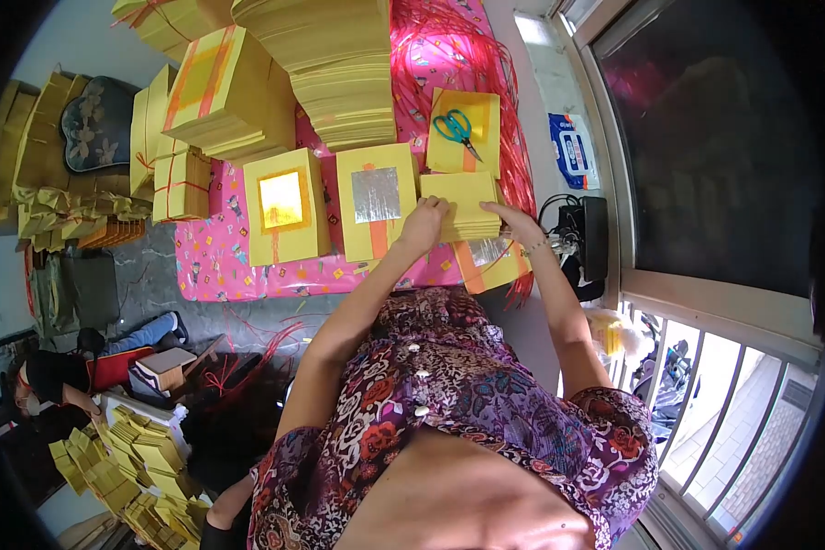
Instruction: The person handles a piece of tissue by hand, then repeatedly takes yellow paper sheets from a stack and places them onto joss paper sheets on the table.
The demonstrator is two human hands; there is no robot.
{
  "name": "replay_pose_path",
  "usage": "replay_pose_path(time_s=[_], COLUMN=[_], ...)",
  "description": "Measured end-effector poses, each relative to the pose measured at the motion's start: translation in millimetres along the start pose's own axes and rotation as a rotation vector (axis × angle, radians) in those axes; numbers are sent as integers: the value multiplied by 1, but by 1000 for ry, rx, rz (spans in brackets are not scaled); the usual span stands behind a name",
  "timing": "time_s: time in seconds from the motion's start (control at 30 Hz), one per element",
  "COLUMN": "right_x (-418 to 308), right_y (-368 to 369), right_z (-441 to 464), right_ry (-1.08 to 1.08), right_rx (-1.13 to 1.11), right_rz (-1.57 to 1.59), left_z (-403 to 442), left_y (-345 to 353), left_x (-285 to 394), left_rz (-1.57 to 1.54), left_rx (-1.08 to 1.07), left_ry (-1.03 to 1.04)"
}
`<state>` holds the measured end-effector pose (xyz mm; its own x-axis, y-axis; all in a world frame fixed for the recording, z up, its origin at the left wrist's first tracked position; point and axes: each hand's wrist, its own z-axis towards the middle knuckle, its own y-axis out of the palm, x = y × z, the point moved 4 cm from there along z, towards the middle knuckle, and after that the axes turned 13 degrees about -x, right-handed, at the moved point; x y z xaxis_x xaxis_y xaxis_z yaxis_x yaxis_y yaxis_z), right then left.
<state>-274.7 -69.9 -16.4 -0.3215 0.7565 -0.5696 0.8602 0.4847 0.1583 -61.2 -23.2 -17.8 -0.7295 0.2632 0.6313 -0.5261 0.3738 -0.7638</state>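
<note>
A small stack of folded yellow joss paper [458,197] stands between my two hands at the table's near edge. My left hand [424,223] grips its left side, fingers curled at the front corner. My right hand [515,225] holds the right side, thumb and fingers against the corner. Just below the stack, a sheet with silver foil [488,261] shows partly under my right hand. To the left stand a pile topped with silver foil [376,194] and one topped with gold foil [285,199]. Teal-handled scissors [456,128] lie on another yellow pile [484,105] behind.
Tall yellow paper stacks [339,92] fill the back of the pink patterned table [220,284]. Red strings [513,119] hang along its right edge. A wipes packet [573,151] lies near the window. At lower left, another person [55,380] is beside more yellow bundles [142,449].
</note>
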Motion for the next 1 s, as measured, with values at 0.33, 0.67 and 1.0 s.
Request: replay_pose_path(time_s=[0.33, 0.67, 1.0], right_x=[19, -10, 0], right_y=[-4, 17, 101], right_z=[32, -25, -3], right_ry=[-253, -438, -562], right_rx=[-152, -189, -323], right_rz=[193, 736, 923], left_z=[-8, -38, -23], left_y=[-20, -7, -56], left_x=[2, 17, 36], left_rz=[-373, -1047, -1399], left_rx=[163, 514, 469], left_ry=[-14, -366, -81])
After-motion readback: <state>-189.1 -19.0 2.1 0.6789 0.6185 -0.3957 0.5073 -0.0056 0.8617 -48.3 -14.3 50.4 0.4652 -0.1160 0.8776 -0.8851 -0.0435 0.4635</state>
